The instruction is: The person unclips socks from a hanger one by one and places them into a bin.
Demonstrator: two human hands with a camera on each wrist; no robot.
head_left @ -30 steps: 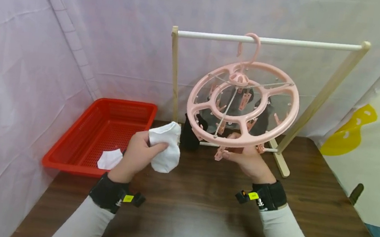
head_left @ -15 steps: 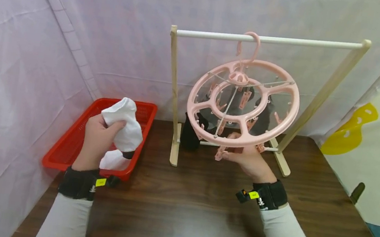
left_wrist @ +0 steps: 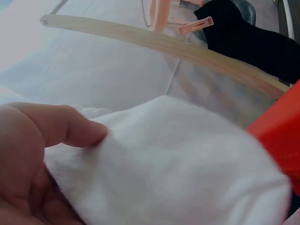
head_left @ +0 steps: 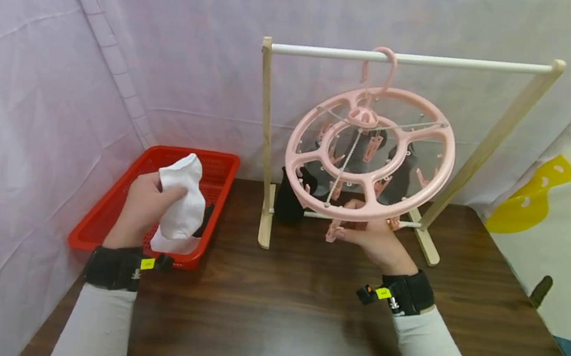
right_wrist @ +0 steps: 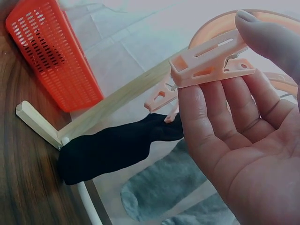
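Note:
Over the red basket (head_left: 99, 211), my left hand (head_left: 140, 202) pinches a white sock (head_left: 183, 204) between thumb and fingers. The sock (left_wrist: 173, 164) fills much of the left wrist view. My right hand (head_left: 376, 242) is under the front rim of a round pink clip hanger (head_left: 293, 158). Its thumb and fingers pinch a pink clothespin (right_wrist: 206, 58); whether the clip's mouth is spread I cannot tell. A black sock (right_wrist: 117, 150) and grey socks (right_wrist: 161, 180) hang from the hanger, partly hidden behind its ring in the head view.
The hanger hooks over the white rod (head_left: 465, 63) of a wooden stand (head_left: 268, 122). Another white cloth (head_left: 173, 244) and something dark (head_left: 203, 220) lie in the basket. The brown table (head_left: 268, 318) runs in front. White curtain (head_left: 197, 72) walls the back and left.
My left hand has carried the white sock leftward, from beside the hanger to above the basket. The right hand has stayed at the clothespin. The view has shifted slightly.

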